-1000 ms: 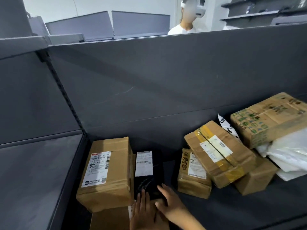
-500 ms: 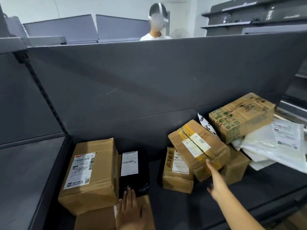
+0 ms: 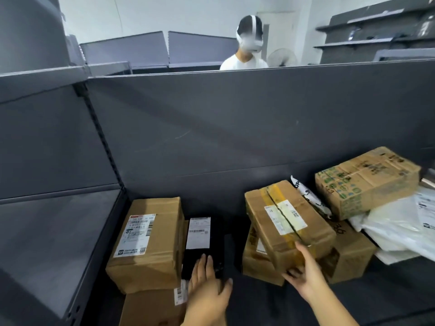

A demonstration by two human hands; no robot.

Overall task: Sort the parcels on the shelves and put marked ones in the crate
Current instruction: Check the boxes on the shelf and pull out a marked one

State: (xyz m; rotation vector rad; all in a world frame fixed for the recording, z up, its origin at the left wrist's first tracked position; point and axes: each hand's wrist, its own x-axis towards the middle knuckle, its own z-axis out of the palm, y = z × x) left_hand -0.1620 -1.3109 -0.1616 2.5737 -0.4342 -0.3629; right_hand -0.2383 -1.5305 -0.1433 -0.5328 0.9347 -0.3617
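Lower left of centre, a labelled brown box [image 3: 146,241] and a black parcel [image 3: 202,245] lie on the shelf [image 3: 263,307]. My left hand [image 3: 207,295] rests flat on the parcel's near end, fingers straight. Further right, my right hand [image 3: 306,276] grips the tilted taped box [image 3: 287,224], fingers clasping its near end.

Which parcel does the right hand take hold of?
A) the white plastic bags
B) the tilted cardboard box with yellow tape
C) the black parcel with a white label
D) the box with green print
B: the right hand grips the near end of the tilted cardboard box with yellow tape, fingers on top, thumb underneath.
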